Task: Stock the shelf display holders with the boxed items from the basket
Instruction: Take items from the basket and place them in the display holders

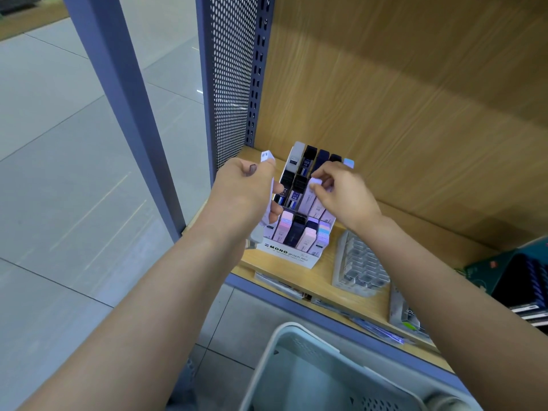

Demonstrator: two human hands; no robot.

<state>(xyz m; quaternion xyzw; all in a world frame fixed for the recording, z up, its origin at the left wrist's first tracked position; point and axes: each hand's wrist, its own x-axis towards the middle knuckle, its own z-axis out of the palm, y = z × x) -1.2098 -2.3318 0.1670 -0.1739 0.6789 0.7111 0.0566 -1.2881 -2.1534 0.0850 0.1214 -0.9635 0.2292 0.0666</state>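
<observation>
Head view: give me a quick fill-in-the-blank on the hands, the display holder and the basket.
1. The bold word on the front of the display holder is ____.
2. The right hand pinches one pale box over the holder's ____ row.
3. The left hand grips spare boxes on the holder's ____ side.
4. The basket sits ____ the shelf.

Missing words: MONO, middle, left, below.

We see a white display holder (289,255) with black lettering, its boxes (307,237) black, navy, pale pink, lilac and light blue. The shelf (323,280) shows light brown wood grain; the side panel (232,84) is blue-grey, dotted with holes. The basket (302,378) is pale grey, the floor (59,188) light grey.
</observation>
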